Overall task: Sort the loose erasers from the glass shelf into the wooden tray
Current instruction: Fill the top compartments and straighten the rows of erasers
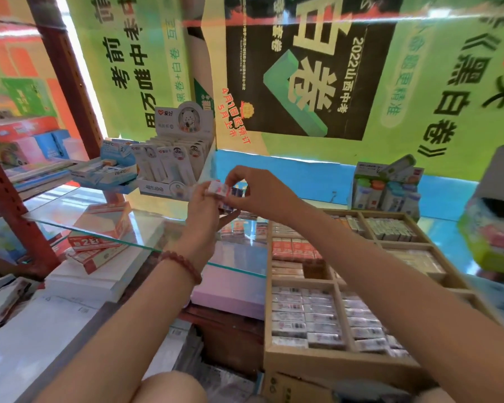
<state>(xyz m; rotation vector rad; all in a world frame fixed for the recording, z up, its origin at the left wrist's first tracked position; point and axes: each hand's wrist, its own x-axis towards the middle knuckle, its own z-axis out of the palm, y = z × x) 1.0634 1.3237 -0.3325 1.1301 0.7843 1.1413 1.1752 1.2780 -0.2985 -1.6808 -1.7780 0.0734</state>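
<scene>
Both hands meet above the glass shelf (146,228). My left hand (204,207) grips a small stack of erasers (218,189) with white and pink wrappers. My right hand (256,193) pinches the same stack from the right, fingers curled over its top. More loose erasers (239,228) lie on the glass just below the hands. The wooden tray (341,365) stands at the lower right, its compartments holding rows of wrapped erasers; one small compartment (316,270) looks bare.
A display box of correction tapes (172,161) and a blue-white box (111,170) stand at the shelf's back left. Red-white boxes (99,237) lie under the glass. A carton of coloured-cap items (384,187) stands behind the tray. A red metal upright (6,199) stands at left.
</scene>
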